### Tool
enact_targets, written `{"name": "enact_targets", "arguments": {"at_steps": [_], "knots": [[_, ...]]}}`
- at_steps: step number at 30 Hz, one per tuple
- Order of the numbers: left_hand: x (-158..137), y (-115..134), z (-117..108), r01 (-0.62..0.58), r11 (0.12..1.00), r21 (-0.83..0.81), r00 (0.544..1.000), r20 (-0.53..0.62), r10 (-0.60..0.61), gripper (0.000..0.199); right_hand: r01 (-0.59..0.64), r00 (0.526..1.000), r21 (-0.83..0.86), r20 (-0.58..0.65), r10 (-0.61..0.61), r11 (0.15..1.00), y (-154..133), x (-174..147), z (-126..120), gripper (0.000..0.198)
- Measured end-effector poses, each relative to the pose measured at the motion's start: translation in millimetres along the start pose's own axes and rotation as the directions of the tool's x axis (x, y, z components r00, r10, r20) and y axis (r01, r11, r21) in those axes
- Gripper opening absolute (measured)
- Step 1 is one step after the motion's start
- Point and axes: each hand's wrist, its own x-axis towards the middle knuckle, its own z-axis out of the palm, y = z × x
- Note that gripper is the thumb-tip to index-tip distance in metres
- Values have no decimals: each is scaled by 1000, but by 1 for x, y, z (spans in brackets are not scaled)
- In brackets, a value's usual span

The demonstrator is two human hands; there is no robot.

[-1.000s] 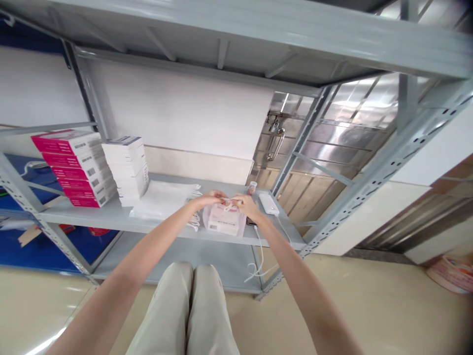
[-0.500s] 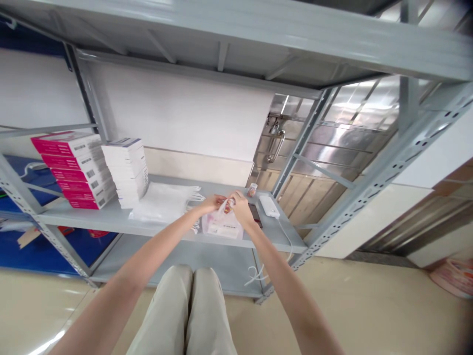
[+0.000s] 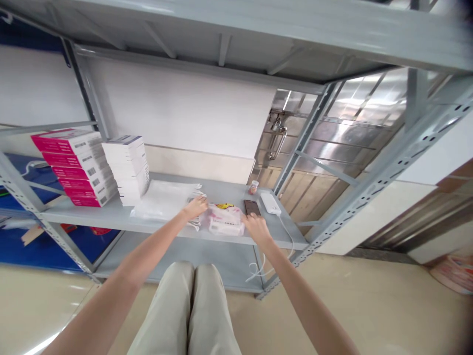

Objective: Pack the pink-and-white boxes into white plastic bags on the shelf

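1. support: a grey metal shelf board [image 3: 225,191], part of a slotted-upright rack, carries the items listed below.
2. main item: a translucent plastic bag with pink print [image 3: 227,217] lies near the front edge of the shelf board, between the two hands. a white block with dark lettering shows through its front side.
3. yellow item: a small yellow piece with dark and red markings [image 3: 224,206] shows at the rear edge of the bag. its exact nature cannot be told.
4. left hand [image 3: 195,207]: positioned at the left side of the bag, fingers curled, back of the hand upward. whether the fingertips pinch the plastic cannot be told.
5. right hand [image 3: 256,227]: positioned at the right side of the bag, fingers bent toward its edge. whether they grip it cannot be told.
6. right of the bag: a dark, flat, rectangular phone-like device [image 3: 252,206] lies just behind the right hand. beside it lies a white, rounded, oblong device [image 3: 270,203] with a white cable [image 3: 286,229] hanging over the front edge.
7. rear right: a small clear bottle with reddish contents [image 3: 253,187] stands upright.
8. left of the left hand: a flat pile of translucent white bags [image 3: 160,199] with white cords.
9. far left: a tall stack of white cartons [image 3: 131,172] and a stack of magenta-and-white cartons [image 3: 81,170], side by side.
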Motion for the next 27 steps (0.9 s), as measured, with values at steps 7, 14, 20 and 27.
{"name": "enact_targets", "arguments": {"at_steps": [7, 14, 20, 27], "knots": [[-5, 10, 13, 45, 998, -42, 996, 73, -42, 28, -103, 982, 6, 162, 101, 995, 0, -20, 9, 28], [-9, 22, -11, 180, 980, -84, 981, -64, -185, 32, -110, 992, 78, -45, 114, 991, 0, -17, -1, 27], [13, 71, -3, 329, 877, -350, 921, -86, -380, 46, -2, 965, 275, -251, 73, 962, -34, 20, 5, 43], [19, 83, 34, 494, 694, -523, 822, 22, -569, 40, -151, 972, 543, -69, 223, 826, -44, 39, 52, 39]]}}
